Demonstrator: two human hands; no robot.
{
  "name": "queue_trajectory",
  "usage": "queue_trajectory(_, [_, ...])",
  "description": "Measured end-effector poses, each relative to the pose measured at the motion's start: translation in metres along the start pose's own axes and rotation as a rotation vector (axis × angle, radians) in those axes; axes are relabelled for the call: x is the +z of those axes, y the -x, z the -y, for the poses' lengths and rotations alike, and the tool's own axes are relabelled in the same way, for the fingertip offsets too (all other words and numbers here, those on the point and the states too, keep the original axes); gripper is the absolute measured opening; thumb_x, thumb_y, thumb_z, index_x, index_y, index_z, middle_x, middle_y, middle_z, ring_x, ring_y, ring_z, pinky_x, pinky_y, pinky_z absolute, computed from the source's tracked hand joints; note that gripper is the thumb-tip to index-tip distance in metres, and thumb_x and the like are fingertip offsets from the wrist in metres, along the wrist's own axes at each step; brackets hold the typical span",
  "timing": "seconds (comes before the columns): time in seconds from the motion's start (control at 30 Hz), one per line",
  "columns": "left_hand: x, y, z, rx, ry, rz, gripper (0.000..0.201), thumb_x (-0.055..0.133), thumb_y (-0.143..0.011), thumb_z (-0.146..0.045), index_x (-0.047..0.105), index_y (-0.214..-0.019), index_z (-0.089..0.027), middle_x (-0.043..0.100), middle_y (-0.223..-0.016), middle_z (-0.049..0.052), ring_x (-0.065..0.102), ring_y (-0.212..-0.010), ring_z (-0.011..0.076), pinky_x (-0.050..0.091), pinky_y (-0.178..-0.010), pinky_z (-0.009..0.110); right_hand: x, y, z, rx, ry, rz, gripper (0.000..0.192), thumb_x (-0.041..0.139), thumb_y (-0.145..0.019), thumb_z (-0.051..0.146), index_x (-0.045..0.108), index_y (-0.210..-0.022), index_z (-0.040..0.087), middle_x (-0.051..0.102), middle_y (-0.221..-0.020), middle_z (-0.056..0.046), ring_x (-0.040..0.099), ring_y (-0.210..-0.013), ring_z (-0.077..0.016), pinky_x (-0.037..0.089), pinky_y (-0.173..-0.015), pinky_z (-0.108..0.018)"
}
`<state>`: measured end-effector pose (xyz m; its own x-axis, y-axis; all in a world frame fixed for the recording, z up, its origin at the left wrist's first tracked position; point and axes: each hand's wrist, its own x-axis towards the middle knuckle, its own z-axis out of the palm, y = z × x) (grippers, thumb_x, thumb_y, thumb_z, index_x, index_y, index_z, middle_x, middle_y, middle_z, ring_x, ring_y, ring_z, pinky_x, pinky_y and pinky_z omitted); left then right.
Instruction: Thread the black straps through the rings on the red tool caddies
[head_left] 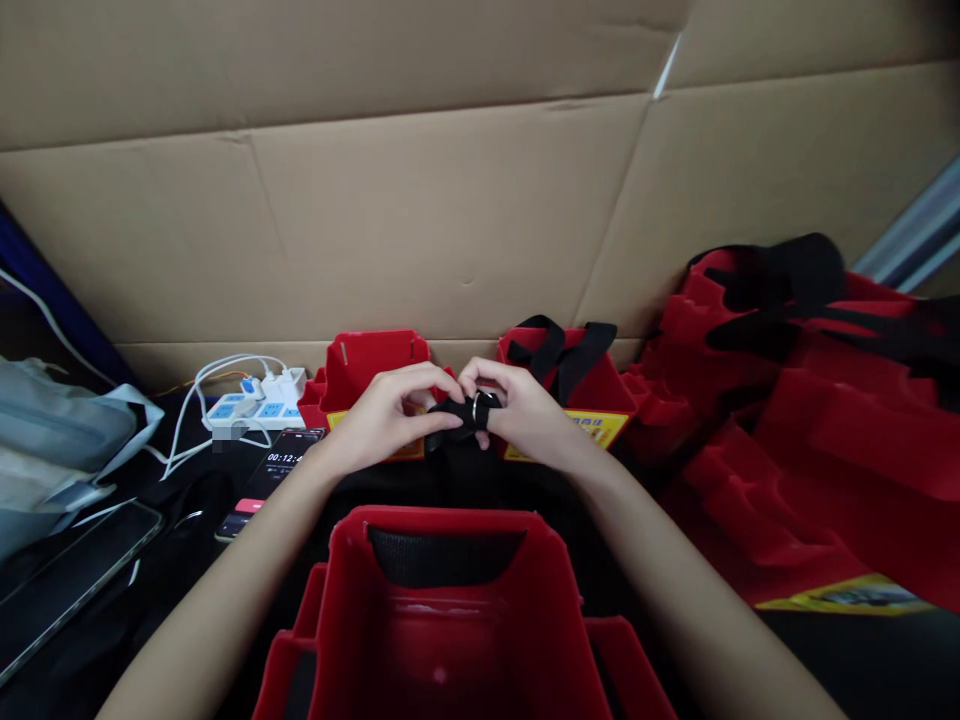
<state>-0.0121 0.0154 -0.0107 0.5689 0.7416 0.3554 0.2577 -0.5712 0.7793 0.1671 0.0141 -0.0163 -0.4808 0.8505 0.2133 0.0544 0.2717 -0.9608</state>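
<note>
We hold the black strap (450, 420) with both hands, just above the open red bag (450, 600). Our left hand (382, 415) pinches the strap end. Our right hand (517, 410) grips the metal ring (480, 410). We should keep the strap flat and pull gently so it does not twist.

Hands: two (386, 415) (525, 410)
Black straps being pinched: one (457, 418)
Power strips lying: one (255, 400)
Phones lying: one (274, 470)
</note>
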Motion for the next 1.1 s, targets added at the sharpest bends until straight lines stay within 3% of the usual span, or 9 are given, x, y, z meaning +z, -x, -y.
queue_trajectory(0.2, [-0.004, 0.001, 0.000, 0.132, -0.016, -0.028, 0.014, 0.063, -0.077, -0.027, 0.058, -0.078, -0.014, 0.058, -0.096, 0.007, 0.053, -0.078, 0.0123, 0.041, -0.061, 0.022, -0.001, 0.001, 0.006, 0.069, -0.229, 0.033, 0.016, 0.059, -0.069, 0.010, 0.044, -0.072, 0.016, 0.047, -0.068, 0.005, 0.051, -0.059, -0.0051, 0.051, -0.053, -0.018])
queue_trajectory(0.3, [-0.016, 0.003, -0.002, 0.088, -0.005, 0.093, 0.010, 0.062, -0.076, -0.021, 0.054, -0.076, -0.015, 0.057, -0.096, 0.006, 0.052, -0.078, 0.0113, 0.042, -0.063, 0.021, -0.007, 0.002, 0.007, 0.135, -0.330, 0.113, 0.016, 0.060, -0.068, 0.008, 0.047, -0.073, 0.016, 0.048, -0.073, 0.003, 0.052, -0.065, -0.0062, 0.055, -0.060, -0.022])
queue_trajectory(0.43, [-0.028, 0.006, -0.005, -0.023, 0.015, 0.185, 0.016, 0.054, -0.080, -0.024, 0.049, -0.069, -0.014, 0.056, -0.083, 0.002, 0.050, -0.070, 0.0098, 0.041, -0.062, 0.021, -0.015, 0.003, 0.009, 0.144, -0.411, 0.110, 0.013, 0.058, -0.070, 0.008, 0.051, -0.078, 0.016, 0.047, -0.079, 0.002, 0.052, -0.072, -0.0075, 0.054, -0.065, -0.023])
queue_trajectory(0.5, [-0.026, 0.005, -0.005, -0.084, 0.011, 0.139, 0.021, 0.053, -0.082, -0.032, 0.050, -0.070, -0.015, 0.051, -0.071, -0.001, 0.045, -0.062, 0.0086, 0.038, -0.056, 0.021, -0.017, 0.003, 0.009, 0.129, -0.404, 0.145, 0.013, 0.057, -0.072, 0.011, 0.052, -0.084, 0.016, 0.048, -0.084, 0.000, 0.053, -0.078, -0.0092, 0.054, -0.070, -0.026])
queue_trajectory(0.6, [-0.019, 0.003, -0.003, -0.156, 0.001, -0.025, 0.027, 0.064, -0.074, -0.035, 0.045, -0.070, -0.016, 0.042, -0.064, -0.005, 0.039, -0.055, 0.0062, 0.033, -0.052, 0.019, -0.016, 0.004, 0.007, 0.054, -0.300, 0.216, 0.023, 0.062, -0.071, 0.012, 0.053, -0.091, 0.017, 0.051, -0.099, -0.003, 0.051, -0.096, -0.0134, 0.050, -0.082, -0.030])
queue_trajectory(0.7, [-0.015, 0.001, 0.000, -0.217, 0.060, -0.031, 0.030, 0.071, -0.066, -0.028, 0.044, -0.071, -0.016, 0.042, -0.063, -0.006, 0.039, -0.054, 0.0048, 0.032, -0.051, 0.018, -0.015, 0.004, 0.003, -0.063, -0.145, 0.252, 0.031, 0.064, -0.068, 0.008, 0.052, -0.094, 0.019, 0.049, -0.111, -0.003, 0.045, -0.112, -0.0145, 0.040, -0.094, -0.029])
queue_trajectory(0.8, [-0.018, 0.001, 0.002, -0.286, 0.126, 0.006, 0.024, 0.071, -0.066, -0.024, 0.052, -0.075, -0.014, 0.049, -0.064, -0.005, 0.045, -0.056, 0.0055, 0.035, -0.054, 0.018, -0.017, 0.003, -0.001, -0.061, -0.053, 0.292, 0.027, 0.058, -0.073, 0.008, 0.049, -0.095, 0.020, 0.048, -0.108, -0.002, 0.049, -0.104, -0.0115, 0.042, -0.086, -0.025])
queue_trajectory(0.93, [-0.022, 0.002, 0.003, -0.314, 0.149, 0.039, 0.018, 0.066, -0.072, -0.027, 0.060, -0.080, -0.012, 0.057, -0.066, -0.001, 0.051, -0.060, 0.0079, 0.039, -0.058, 0.020, -0.015, 0.002, -0.003, -0.032, 0.074, 0.247, 0.022, 0.058, -0.075, 0.014, 0.048, -0.093, 0.020, 0.049, -0.096, -0.001, 0.051, -0.092, -0.0096, 0.042, -0.066, -0.018])
queue_trajectory(1.1, [-0.022, 0.001, 0.000, -0.235, 0.035, 0.049, 0.013, 0.058, -0.079, -0.027, 0.059, -0.080, -0.014, 0.060, -0.074, 0.000, 0.053, -0.067, 0.0099, 0.041, -0.062, 0.021, -0.014, 0.000, -0.007, -0.017, 0.057, 0.217, 0.029, 0.062, -0.076, 0.028, 0.045, -0.099, 0.020, 0.053, -0.089, -0.001, 0.053, -0.083, -0.0109, 0.043, -0.064, -0.021])
